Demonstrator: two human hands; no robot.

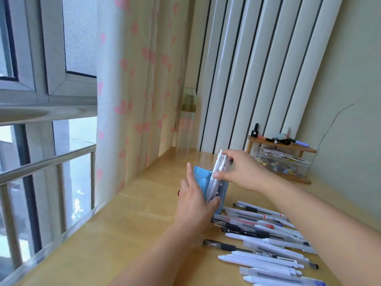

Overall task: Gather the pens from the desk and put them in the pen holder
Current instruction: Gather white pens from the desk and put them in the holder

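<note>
- Fingertips (216, 174) of the right hand (245, 172) pinch a small bunch of pens (219, 162), thumb low against the barrels and the other fingers curled over their tops, and the pens are standing partly down inside the pen holder (208, 187).
- Left hand (192, 200) wraps the blue holder from the near side, thumb pressed on its front face and index finger lying straight up its left wall; a ring shows on one finger.
- To land this cleanly, I'd say keep the left hand bracing the holder so it can't tip, let the tips run right to the bottom, then loosen the pinch only once the bunch leans on the wall.
- Holder itself sits on the desk (127, 234) about midway along, well back from the near edge and closer to the curtain (134, 89) side.
- Plenty of work left, by the look of it: a long row of loose pens (263, 240) lies flat along the right side of the desk, running from just beside the holder's base toward the near right corner.
- At the far right corner stands a small wooden shelf (282, 145) with a clear box (284, 164) under it; a tall clear bottle (186, 120) stands at the far edge by the curtain.
</note>
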